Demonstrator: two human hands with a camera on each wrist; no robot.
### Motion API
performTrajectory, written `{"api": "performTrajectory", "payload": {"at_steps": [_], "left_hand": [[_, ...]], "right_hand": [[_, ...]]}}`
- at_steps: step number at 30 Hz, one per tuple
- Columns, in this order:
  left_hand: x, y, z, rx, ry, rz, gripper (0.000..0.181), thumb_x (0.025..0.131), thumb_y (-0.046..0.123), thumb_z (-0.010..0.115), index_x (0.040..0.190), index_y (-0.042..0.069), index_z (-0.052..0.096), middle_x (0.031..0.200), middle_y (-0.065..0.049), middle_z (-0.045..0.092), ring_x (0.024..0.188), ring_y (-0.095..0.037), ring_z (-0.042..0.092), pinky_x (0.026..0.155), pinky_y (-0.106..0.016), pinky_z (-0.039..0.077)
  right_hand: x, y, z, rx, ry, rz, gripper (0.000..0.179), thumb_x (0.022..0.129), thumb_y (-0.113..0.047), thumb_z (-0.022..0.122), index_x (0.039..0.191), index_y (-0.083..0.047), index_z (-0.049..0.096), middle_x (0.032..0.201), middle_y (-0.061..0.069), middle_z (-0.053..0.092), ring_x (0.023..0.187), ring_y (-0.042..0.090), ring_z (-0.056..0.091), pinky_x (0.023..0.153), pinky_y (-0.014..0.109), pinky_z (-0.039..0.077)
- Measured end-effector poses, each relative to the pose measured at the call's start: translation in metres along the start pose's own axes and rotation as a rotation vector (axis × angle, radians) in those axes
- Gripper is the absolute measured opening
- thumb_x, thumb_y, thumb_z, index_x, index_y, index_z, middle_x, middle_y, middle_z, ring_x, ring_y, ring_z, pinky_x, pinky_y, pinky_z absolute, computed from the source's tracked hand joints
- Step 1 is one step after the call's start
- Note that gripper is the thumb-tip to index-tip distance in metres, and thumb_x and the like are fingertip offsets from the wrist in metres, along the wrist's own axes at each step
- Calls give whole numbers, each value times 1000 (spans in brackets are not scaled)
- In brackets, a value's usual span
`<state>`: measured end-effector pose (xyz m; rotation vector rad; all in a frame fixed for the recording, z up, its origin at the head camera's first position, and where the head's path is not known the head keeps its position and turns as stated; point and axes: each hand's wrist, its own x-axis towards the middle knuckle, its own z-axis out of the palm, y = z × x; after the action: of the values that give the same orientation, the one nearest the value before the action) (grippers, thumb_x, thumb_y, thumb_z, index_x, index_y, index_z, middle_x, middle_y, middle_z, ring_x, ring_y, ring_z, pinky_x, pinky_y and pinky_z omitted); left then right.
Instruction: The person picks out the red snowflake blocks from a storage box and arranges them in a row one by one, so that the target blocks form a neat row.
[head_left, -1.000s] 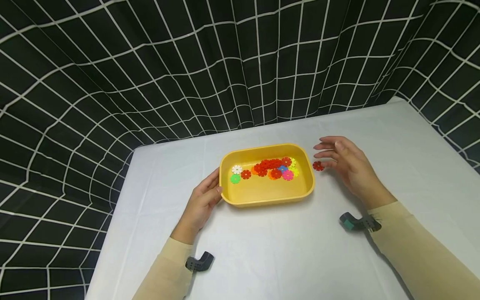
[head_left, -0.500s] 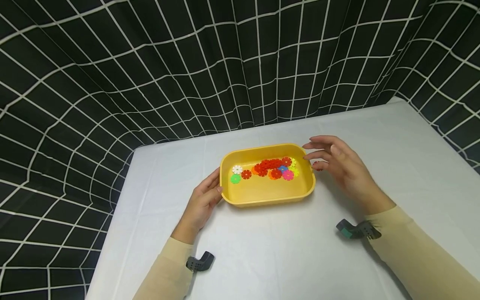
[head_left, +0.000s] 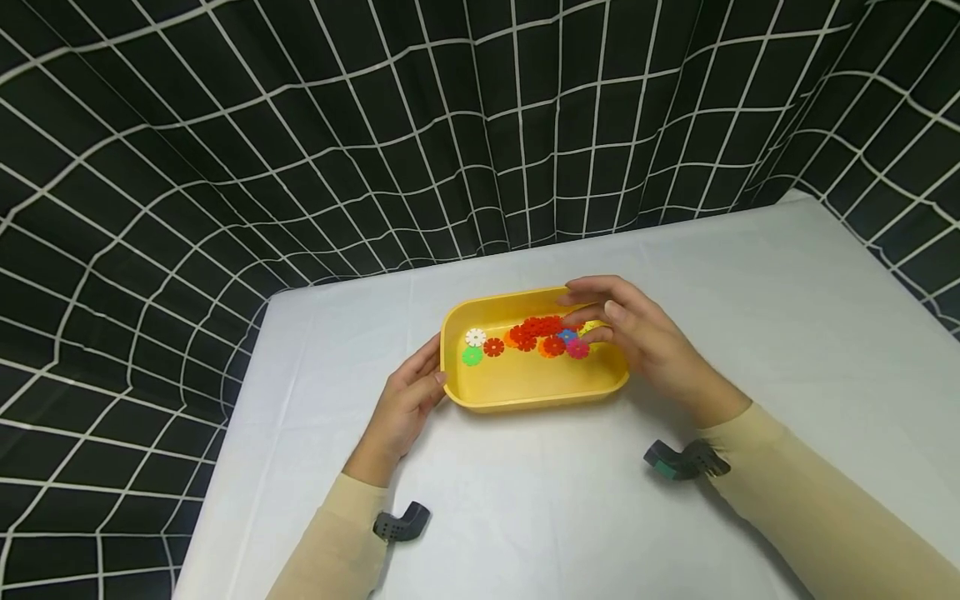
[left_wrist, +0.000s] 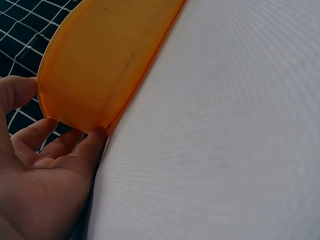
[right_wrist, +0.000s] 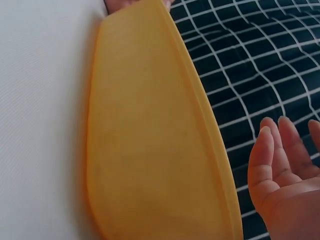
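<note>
A yellow tray [head_left: 495, 387] sits on the white table. Inside it lie several notched plastic discs, mostly a red pile [head_left: 542, 327], with a white disc [head_left: 476, 337] and a green disc [head_left: 472, 356] at the left and a pink disc [head_left: 577, 348] toward the right. My left hand [head_left: 405, 408] holds the tray's left end, thumb near the rim and fingers against the outer wall [left_wrist: 90, 95]. Over the tray's right end is my right hand [head_left: 652, 337], its fingers loosely bent and apart; in the right wrist view no disc shows in that hand [right_wrist: 290, 185].
The white tablecloth [head_left: 525, 500] spreads around the tray. A black curtain with a white grid [head_left: 480, 125] rises behind the table and at both sides. Each wrist carries a dark camera mount, the left mount [head_left: 402, 522] and the right mount [head_left: 684, 461].
My right hand has moved left, from beside the tray to over its right end. The loose red disc on the table right of the tray is now out of sight. My left hand stays put.
</note>
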<state>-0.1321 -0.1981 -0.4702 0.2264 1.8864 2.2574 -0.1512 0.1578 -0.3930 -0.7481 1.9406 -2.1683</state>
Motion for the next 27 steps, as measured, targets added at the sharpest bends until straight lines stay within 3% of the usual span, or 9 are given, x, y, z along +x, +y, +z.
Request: {"api": "performTrajectory", "payload": {"at_steps": [5,14,21,27], "left_hand": [[0,-1,0,0,-1,2,62,107,2,57,167,4,42,169,-10,43,154,-26,42,116,-38,47],[-1,0,0,3,6,-10,61,107,2,55,167,3,42,169,-11,43,153,-26,43,117,-38,46],[-1,2,0,-7,0,-9,61,107,1,54,167,2,41,170,-11,42,154,-25,42,117,-38,46],[0,2,0,-5,4,-13,61,107,-1,54,167,2,41,169,-12,43,153,-26,43,117,-38,46]], "right_hand": [[12,0,11,-64,-15,62,45,114,-17,42,156,0,49,152,17,55,127,42,60,99,42,59],[39,-1,27,-102,-80,96,47,114,-25,47,158,-6,48,150,12,57,133,36,57,106,55,55],[58,3,38,-142,-82,182,52,112,-38,56,158,-15,52,149,9,59,133,27,58,108,53,55],[71,10,45,-146,-100,220,54,112,-44,55,157,-15,52,149,10,58,134,31,57,110,55,52]]}}
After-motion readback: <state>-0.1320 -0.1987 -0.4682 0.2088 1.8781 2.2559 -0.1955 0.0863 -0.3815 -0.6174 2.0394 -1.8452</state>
